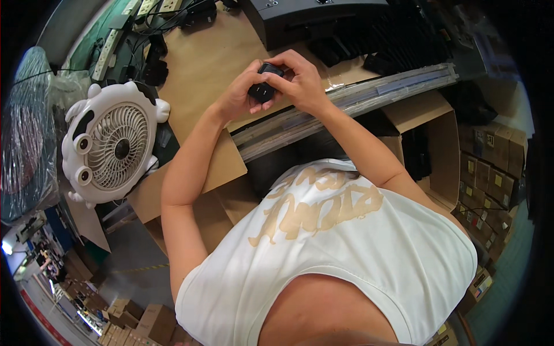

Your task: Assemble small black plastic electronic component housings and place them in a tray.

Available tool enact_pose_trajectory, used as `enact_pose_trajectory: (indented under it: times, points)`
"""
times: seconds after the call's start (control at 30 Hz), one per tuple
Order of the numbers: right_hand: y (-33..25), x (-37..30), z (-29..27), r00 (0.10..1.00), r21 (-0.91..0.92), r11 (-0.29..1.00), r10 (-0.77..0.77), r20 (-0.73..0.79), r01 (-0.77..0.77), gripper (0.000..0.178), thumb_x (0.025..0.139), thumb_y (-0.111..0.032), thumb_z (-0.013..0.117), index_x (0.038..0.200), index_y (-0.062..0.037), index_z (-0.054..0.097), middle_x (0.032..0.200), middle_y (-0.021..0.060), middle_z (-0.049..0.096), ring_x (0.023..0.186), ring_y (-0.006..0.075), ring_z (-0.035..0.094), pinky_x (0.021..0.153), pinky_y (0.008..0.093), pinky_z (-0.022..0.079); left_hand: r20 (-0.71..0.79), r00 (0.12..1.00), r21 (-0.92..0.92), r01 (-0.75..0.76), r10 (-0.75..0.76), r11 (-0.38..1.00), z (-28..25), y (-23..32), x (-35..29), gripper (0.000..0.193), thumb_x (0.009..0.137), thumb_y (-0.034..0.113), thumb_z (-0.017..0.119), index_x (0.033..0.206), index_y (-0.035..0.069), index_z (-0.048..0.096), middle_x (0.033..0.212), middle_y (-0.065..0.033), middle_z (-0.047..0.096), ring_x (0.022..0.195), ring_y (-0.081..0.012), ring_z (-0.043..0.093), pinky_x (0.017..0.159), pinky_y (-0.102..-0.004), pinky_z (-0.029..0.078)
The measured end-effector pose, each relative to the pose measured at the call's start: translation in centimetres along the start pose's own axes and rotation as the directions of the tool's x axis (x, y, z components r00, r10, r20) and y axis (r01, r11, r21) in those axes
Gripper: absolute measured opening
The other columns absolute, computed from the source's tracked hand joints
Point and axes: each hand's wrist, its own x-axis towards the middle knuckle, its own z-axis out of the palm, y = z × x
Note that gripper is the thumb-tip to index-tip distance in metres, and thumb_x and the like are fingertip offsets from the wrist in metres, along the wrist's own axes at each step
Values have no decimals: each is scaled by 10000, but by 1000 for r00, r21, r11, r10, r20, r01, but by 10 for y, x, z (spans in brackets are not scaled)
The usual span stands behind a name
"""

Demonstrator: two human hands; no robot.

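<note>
Both my hands hold a small black power adapter [264,90] above the cardboard-covered bench. Two short light prongs or slots show on its near face; I cannot tell which. My left hand [241,89] grips it from the left, fingers curled beneath. From the right, my right hand [299,81] closes round it, the thumb lying across its top. Part of the adapter is hidden by my fingers. Beneath lies a brown cardboard sheet [202,63] on the bench.
A white cartoon-shaped fan [121,149] stands at the left, near power strips [108,55] and cables. A black box-shaped device [311,20] sits at the back, with dark items [404,40] in rows to its right. Open cartons [444,150] flank me below the bench's edge [346,104].
</note>
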Motion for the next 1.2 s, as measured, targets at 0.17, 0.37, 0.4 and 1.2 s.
enact_pose_trajectory:
  times: [0.17, 0.37, 0.4, 1.2]
  points:
    - [-4, -3, -6, 991, -170, 984, -78, -109, 59, 208, 814, -143, 717, 972, -16, 669, 928, 88, 618, 694, 194, 612, 643, 273, 506, 23, 995, 44, 96, -98, 994, 10, 0, 4, 353, 999, 390, 365, 1094, 62, 457, 750, -134, 626, 508, -116, 553, 375, -178, 374]
    - [-36, -15, -28, 831, -547, 656, -535, 149, 520, 160, 781, -105, 709, 934, -66, 683, 879, 74, 607, 794, 287, 600, 682, 359, 510, 32, 972, -67, 235, -233, 970, -20, 0, 7, 521, 1006, 541, 314, 1077, 72, 527, 705, -136, 613, 449, -107, 505, 355, -178, 359]
    - [-37, -18, -30, 828, -544, 654, -541, 148, 525, 160, 781, -105, 709, 934, -66, 683, 879, 74, 607, 794, 287, 600, 682, 359, 510, 77, 967, -60, 249, -244, 967, -18, 3, 7, 552, 1001, 570, 301, 1055, 80, 548, 700, -135, 616, 448, -109, 508, 361, -182, 361]
    - [-13, -5, -85, 897, -868, 448, -442, -6, 215, 156, 745, -170, 704, 762, -78, 578, 831, 81, 534, 839, 290, 536, 703, 403, 469, -314, 418, 684, 722, 853, -102, -137, 101, 42, 243, 801, 257, 684, 941, 65, 638, 958, -167, 612, 940, -367, 608, 789, -481, 504]
